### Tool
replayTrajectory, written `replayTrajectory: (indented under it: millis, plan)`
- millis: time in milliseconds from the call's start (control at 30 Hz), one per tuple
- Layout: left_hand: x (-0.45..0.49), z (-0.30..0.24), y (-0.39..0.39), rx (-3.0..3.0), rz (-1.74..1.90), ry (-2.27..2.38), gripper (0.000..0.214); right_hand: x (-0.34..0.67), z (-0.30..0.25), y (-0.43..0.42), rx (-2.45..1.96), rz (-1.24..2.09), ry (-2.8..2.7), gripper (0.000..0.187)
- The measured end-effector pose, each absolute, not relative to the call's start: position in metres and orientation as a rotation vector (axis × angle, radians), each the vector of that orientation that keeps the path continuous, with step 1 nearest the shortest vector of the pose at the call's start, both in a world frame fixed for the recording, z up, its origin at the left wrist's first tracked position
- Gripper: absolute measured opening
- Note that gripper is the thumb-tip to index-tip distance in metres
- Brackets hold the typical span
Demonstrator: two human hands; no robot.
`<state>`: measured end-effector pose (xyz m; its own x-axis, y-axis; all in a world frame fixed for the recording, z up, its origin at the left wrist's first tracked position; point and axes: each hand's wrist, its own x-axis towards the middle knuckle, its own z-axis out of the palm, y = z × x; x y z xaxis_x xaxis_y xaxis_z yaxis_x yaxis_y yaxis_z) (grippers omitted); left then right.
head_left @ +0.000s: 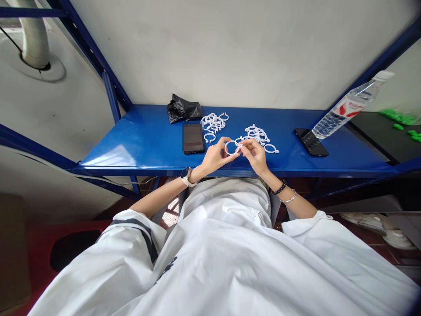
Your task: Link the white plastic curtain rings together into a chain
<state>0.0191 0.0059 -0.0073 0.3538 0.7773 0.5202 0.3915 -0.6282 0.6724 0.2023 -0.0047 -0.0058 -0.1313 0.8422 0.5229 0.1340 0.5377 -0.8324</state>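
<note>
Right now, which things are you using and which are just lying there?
In use: ring, in left hand and right hand; left ring pile; right ring pile.
Lying about: bag, left phone, right phone, bottle, green bits.

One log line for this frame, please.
left hand: pinches white ring | right hand: pinches white ring | ring piles: behind hands on blue shelf

A blue metal shelf stands against a plain white wall.
</note>
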Motion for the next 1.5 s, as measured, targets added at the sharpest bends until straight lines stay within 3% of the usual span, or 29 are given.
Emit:
replayTrajectory:
  millis: [667,1500]
  plan:
    - [0.0212,-0.008,0.003,2.125,1.358,1.003,0.047,0.2018,-0.0092,-0.0027,-0.856,0.686,-1.638,0.03]
    - [0.0178,-0.0081,0.0066,2.172,1.143,0.981,0.044,0.2001,-0.0042,-0.0081,-0.806,0.79,-1.693,0.033]
